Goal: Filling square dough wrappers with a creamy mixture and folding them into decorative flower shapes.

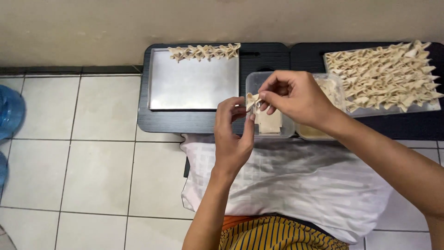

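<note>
Both hands meet over the near edge of a low black table (pixel 194 122), pinching one small piece of folded dough (pixel 252 100) between them: the left hand (pixel 232 134) grips it from below with thumb and fingertips, the right hand (pixel 296 98) closes on it from above. Right under the hands sit two clear plastic tubs side by side, the nearer tub (pixel 273 125) holding a stack of pale square wrappers, the other tub (pixel 319 132) beyond the right wrist showing a yellowish filling. To the left of the hands lies one steel tray (pixel 192 85), mostly bare, with a single row of folded pieces (pixel 204 52) along its far edge, too tightly packed to count. To the right a second tray (pixel 393 111) is nearly covered with rows of the same folded shapes, leaving only a thin strip at its near rim. A white checked cloth (pixel 296 180) covers the lap below the hands, and pale floor tiles (pixel 92 176) spread wide to the left, with something blue (pixel 9 111) at that edge
</note>
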